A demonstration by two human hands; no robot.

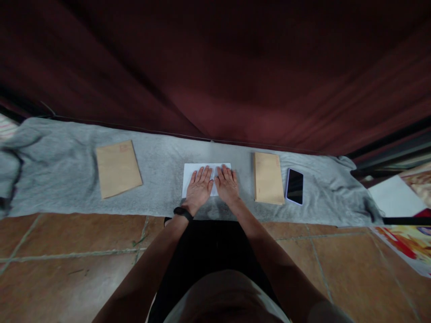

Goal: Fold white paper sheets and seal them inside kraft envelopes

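Note:
A sheet of white paper (189, 171) lies flat on the grey cloth in front of me, partly hidden by my hands. My left hand (199, 185), with a black band on its wrist, rests palm down on the paper's left half, fingers stretched out. On the right half lies my right hand (227, 185), also flat and open, its thumb close to the left one. To the right sits a stack of brown envelopes (269, 178). Off to the left is another brown envelope (118, 169), slightly turned.
A phone (295, 186) in a light purple case lies right of the stack. Grey cloth (161, 179) covers the long narrow surface. A dark red curtain (215, 89) hangs behind it. Tiled floor (84, 278) shows below, with printed sheets (409, 251) at far right.

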